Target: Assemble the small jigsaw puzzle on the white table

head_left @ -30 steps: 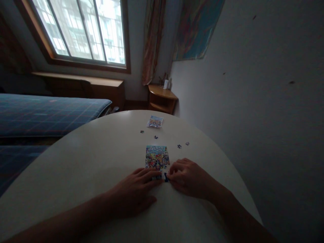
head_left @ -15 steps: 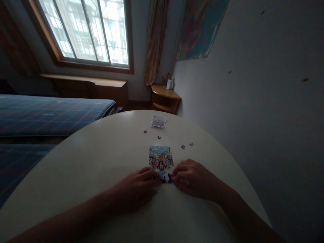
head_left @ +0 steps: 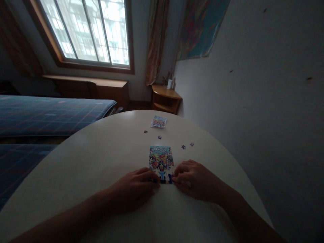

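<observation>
A small colourful jigsaw puzzle [head_left: 161, 159] lies on a round white table [head_left: 101, 162] just in front of me. My left hand [head_left: 134, 190] rests on the table with its fingertips pressed on the puzzle's near left corner. My right hand [head_left: 194, 180] lies at the near right corner, fingers curled and pressing the puzzle's bottom edge. Between the two hands a blue and white strip of the puzzle [head_left: 165, 178] shows. What, if anything, sits under the fingertips is hidden.
Loose puzzle pieces lie beyond the puzzle: piece [head_left: 159, 137], piece [head_left: 145, 131] and a pair [head_left: 187, 145]. A small picture card [head_left: 158, 121] lies near the far table edge. A bed with a blue checked cover [head_left: 50, 113] is to the left, a wooden corner shelf [head_left: 165, 96] behind.
The hands have barely moved. The fingertips of both hands shifted slightly along the puzzle's near edge, and more of the bottom strip shows between them than one second ago.
</observation>
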A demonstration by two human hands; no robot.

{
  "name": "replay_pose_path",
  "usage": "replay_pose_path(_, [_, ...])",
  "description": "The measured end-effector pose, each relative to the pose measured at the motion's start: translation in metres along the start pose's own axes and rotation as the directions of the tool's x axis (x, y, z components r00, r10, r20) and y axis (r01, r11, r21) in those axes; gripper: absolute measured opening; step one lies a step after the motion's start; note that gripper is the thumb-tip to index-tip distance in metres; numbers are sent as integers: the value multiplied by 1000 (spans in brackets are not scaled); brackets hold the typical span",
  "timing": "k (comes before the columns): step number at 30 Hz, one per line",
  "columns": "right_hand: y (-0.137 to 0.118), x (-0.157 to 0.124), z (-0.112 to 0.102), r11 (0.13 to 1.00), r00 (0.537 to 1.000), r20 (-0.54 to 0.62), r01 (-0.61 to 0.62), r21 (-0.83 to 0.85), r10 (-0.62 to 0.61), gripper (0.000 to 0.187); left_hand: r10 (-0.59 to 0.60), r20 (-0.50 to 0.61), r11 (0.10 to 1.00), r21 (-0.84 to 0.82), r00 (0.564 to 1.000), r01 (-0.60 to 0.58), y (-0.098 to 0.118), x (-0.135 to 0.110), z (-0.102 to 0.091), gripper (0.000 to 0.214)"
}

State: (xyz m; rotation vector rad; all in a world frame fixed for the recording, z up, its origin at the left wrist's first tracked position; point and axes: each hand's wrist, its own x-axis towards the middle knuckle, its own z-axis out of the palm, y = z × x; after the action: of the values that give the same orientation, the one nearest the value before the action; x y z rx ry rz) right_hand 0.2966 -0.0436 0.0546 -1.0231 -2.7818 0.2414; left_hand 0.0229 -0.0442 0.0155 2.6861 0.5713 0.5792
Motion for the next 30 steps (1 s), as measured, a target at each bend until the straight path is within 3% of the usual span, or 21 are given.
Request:
replay_pose_path(10, [1,-2,-6,994,999,28,-30,105,28,16,17,-6,1000,-16,1000,-17,2,-2,-4,22])
replay_pose_path(18, [24,-7,-7,991,996,-49,-64,116,70,14,19,-6,1000,-24,1000,-19,1,-5,-4,21])
replay_pose_path(21, [34,-10,-7,987,986,-81,-139,73,145,15,25,-20,999,-24,999,-26,0,-5,-3,20])
replay_pose_path(23, [44,-11,-6,957,944,-160,-290,23,289,17,21,-21,1000,-20,1000,-21,0,-4,-2,20])
replay_pose_path(26, [64,-9,1,824,772,-351,-567,-3,530,20,13,-11,999,-29,1000,-14,1,-3,-2,21])
replay_pose_path(28, [78,-6,8,761,687,-428,-648,4,587,26,4,-13,999,-41,1000,-4,2,-2,-2,20])
replay_pose_path(30, [88,-3,15,724,656,-446,-690,-25,609,35,-2,-12,999,-45,1000,2,2,-1,-2,20])
